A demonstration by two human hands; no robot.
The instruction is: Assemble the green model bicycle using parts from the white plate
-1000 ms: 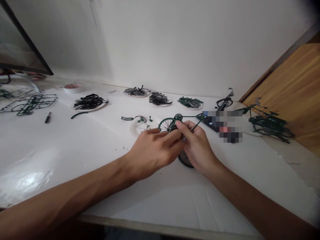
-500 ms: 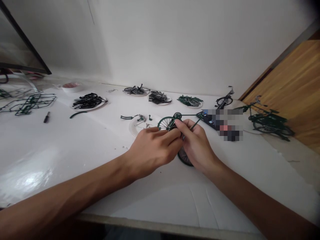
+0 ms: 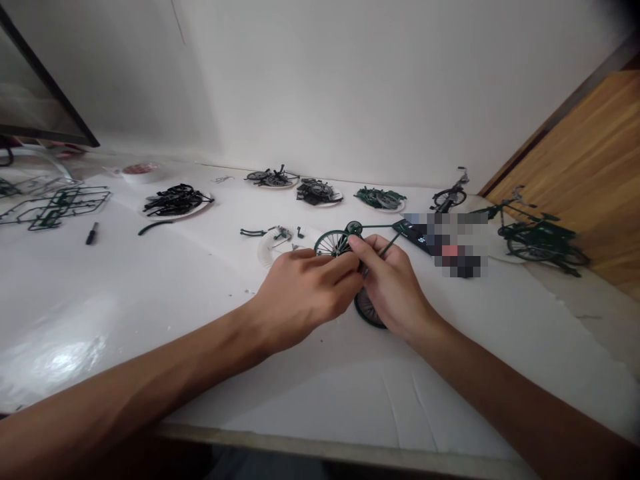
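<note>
A green toy bicycle frame (image 3: 376, 227) with a spoked wheel (image 3: 330, 243) is between my two hands, near the table's middle. My right hand (image 3: 387, 277) is closed around the frame, thumb pressed near the hub. Fingers of my left hand (image 3: 313, 287) are pinched at the same spot; what they grip is hidden behind the knuckles. Under my right palm a second dark wheel (image 3: 369, 310) shows in part. Behind my left hand lies a white paper plate (image 3: 267, 250) with small parts on and beside it.
Paper plates of toy bicycle parts (image 3: 177, 201) line the back. Two assembled toy bicycles (image 3: 545, 240) stand at the right, near a phone (image 3: 417, 237). Green frames (image 3: 63, 203), a small screwdriver (image 3: 92, 233) and a curved strip (image 3: 155, 227) lie left. A monitor (image 3: 40, 87) is upper left.
The view has shifted very slightly. Both hands keep nearly the same pose around the bicycle, with no clear change in grip.
</note>
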